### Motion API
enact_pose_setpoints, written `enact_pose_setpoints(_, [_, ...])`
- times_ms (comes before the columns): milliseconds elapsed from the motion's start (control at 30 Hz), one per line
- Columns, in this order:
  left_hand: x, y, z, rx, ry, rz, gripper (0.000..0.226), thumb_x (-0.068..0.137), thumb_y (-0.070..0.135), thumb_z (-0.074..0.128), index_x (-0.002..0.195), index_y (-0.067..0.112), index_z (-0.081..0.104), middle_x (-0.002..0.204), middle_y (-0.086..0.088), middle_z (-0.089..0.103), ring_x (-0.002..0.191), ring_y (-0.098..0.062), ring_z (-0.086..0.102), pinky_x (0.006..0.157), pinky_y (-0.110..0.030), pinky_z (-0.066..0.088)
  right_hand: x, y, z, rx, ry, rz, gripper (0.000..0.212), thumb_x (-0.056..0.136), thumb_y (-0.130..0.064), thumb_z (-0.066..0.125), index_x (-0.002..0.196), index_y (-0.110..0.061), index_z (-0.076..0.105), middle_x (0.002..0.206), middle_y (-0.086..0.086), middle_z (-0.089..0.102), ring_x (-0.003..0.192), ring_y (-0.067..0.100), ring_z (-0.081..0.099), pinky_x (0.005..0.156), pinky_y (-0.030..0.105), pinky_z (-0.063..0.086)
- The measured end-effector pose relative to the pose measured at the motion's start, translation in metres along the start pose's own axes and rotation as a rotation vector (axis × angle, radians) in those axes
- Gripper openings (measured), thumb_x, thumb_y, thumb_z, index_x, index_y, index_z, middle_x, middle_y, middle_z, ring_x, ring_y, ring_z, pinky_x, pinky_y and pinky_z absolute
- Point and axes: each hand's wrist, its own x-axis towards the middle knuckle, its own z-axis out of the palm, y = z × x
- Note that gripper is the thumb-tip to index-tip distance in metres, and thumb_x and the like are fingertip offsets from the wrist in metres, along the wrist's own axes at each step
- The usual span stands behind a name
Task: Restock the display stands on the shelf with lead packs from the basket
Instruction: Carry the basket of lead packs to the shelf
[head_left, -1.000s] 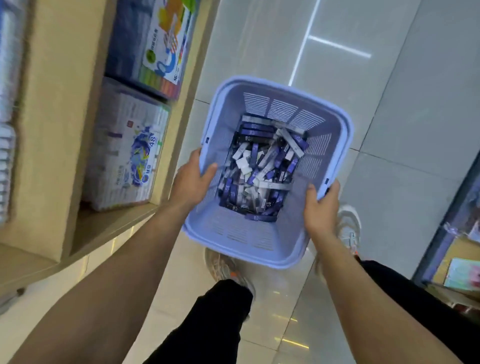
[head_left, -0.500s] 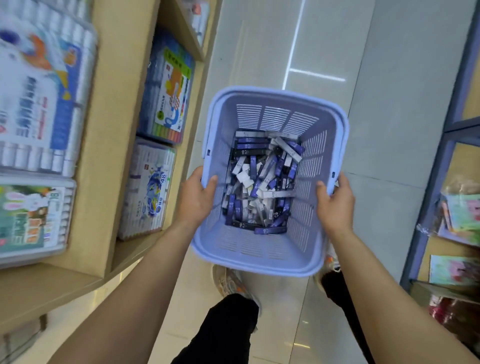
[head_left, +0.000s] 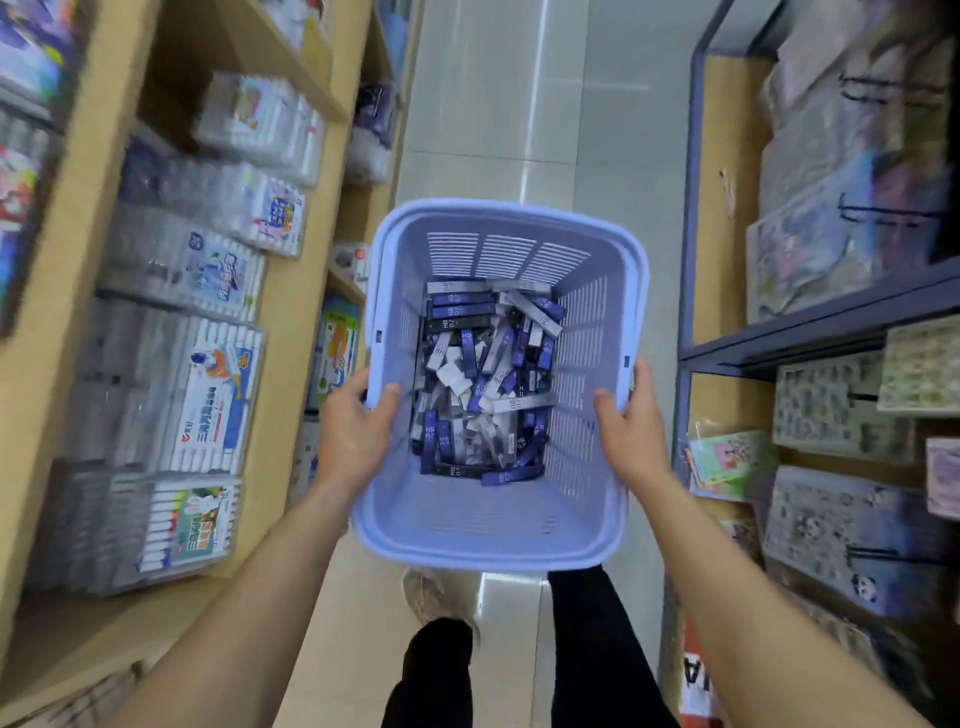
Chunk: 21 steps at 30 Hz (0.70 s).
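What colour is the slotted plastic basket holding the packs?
Pale lilac-blue plastic basket, seen best in the head view.

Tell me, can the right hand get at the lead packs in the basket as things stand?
Probably not yet. The right hand grips the basket rim, sharing its weight with the left hand. The lead packs lie uncovered, though, deep at the bottom.

The basket (head_left: 493, 525) is held over the aisle floor (head_left: 493, 104), with lead packs (head_left: 483, 374) heaped in its bottom. The left hand (head_left: 353, 431) grips its left rim and the right hand (head_left: 631, 426) its right rim. A shelf unit (head_left: 291, 322) stacked with marker sets (head_left: 208, 395) stands to the left, and a rack (head_left: 821, 322) of flat packets (head_left: 841, 415) to the right. A shoe (head_left: 431, 597) shows beneath the basket's near edge.
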Motion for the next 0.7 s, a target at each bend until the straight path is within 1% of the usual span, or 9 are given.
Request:
enact_pose_setpoints(100, [-0.011,0.067,-0.007,0.0,-0.003,-0.004,0.014,0.1,0.014,0.06,0.109,0.013,0.07,0.094,0.001,0.073,0.08,-0.006,0.066,0.067,-0.022,0.05,-0.003,-0.047,-0.046,-0.05,0.012,-0.007,0.056,0.104,-0.023,0.047,0.154,-0.014,0.024,0.118,0.0,0.056,0.086,0.015,0.057,0.082,0.029,0.043])
enact_pose_setpoints(200, [-0.02,0.12,-0.008,-0.009,0.008,-0.051,0.015,0.1,0.017,0.06,0.109,0.011,0.071,0.094,-0.005,0.075,0.084,-0.023,0.069,0.073,-0.037,0.056,0.002,-0.087,-0.091,-0.084,-0.006,-0.003,0.055,0.104,-0.029,0.046,0.152,-0.015,0.026,0.128,0.007,0.059,0.102,0.023,0.061,0.089,0.036,0.048])
enact_pose_setpoints(267, [-0.021,0.155,-0.006,-0.011,0.01,-0.054,0.014,0.1,0.018,0.06,0.106,0.011,0.072,0.089,-0.005,0.075,0.079,-0.026,0.069,0.07,-0.042,0.057,0.006,-0.113,-0.116,-0.094,-0.001,0.003,0.056,0.104,-0.03,0.045,0.154,-0.014,0.024,0.132,0.007,0.056,0.111,0.025,0.058,0.096,0.036,0.045])
enact_pose_setpoints(400, [-0.002,0.216,-0.004,0.001,0.004,-0.065,0.011,0.099,0.018,0.062,0.103,0.014,0.072,0.085,0.001,0.074,0.071,-0.017,0.065,0.067,-0.039,0.054,0.026,-0.161,-0.15,-0.09,0.015,0.022,0.056,0.105,-0.027,0.046,0.154,-0.009,0.024,0.15,0.013,0.045,0.127,0.031,0.052,0.097,0.031,0.038])
enact_pose_setpoints(467, [0.017,0.237,-0.005,0.002,-0.004,-0.073,0.011,0.097,0.023,0.063,0.099,0.018,0.072,0.082,-0.002,0.074,0.068,-0.02,0.063,0.066,-0.041,0.055,0.044,-0.181,-0.158,-0.1,0.035,0.019,0.055,0.104,-0.028,0.047,0.153,-0.011,0.027,0.139,0.012,0.055,0.106,0.026,0.062,0.088,0.031,0.044])
enact_pose_setpoints(533, [0.044,0.256,-0.004,-0.023,-0.014,-0.073,0.01,0.097,0.021,0.063,0.097,0.018,0.072,0.077,-0.002,0.073,0.064,-0.02,0.061,0.059,-0.034,0.05,0.067,-0.205,-0.161,-0.104,0.049,0.018,0.054,0.104,-0.026,0.047,0.152,-0.011,0.029,0.119,0.011,0.064,0.083,0.023,0.064,0.071,0.034,0.05])
enact_pose_setpoints(567, [0.061,0.266,-0.004,-0.039,-0.019,-0.076,0.009,0.098,0.017,0.062,0.097,0.018,0.071,0.075,-0.001,0.071,0.063,-0.018,0.061,0.054,-0.028,0.048,0.08,-0.217,-0.162,-0.108,0.054,0.023,0.054,0.104,-0.025,0.047,0.153,-0.01,0.029,0.114,0.012,0.064,0.084,0.027,0.066,0.072,0.038,0.051])
enact_pose_setpoints(633, [0.099,0.288,-0.003,-0.052,-0.041,-0.077,0.011,0.099,0.011,0.06,0.098,0.016,0.07,0.075,0.0,0.07,0.059,-0.013,0.061,0.05,-0.02,0.047,0.112,-0.244,-0.16,-0.106,0.066,0.032,0.055,0.105,-0.022,0.047,0.154,-0.008,0.027,0.12,0.012,0.06,0.099,0.034,0.064,0.085,0.041,0.051])
enact_pose_setpoints(700, [0.143,0.307,-0.004,-0.071,-0.075,-0.07,0.012,0.1,0.011,0.059,0.101,0.014,0.071,0.078,-0.003,0.071,0.062,-0.016,0.064,0.052,-0.023,0.049,0.145,-0.274,-0.154,-0.101,0.079,0.045,0.055,0.105,-0.02,0.047,0.154,-0.007,0.026,0.119,0.002,0.053,0.109,0.033,0.061,0.09,0.039,0.047])
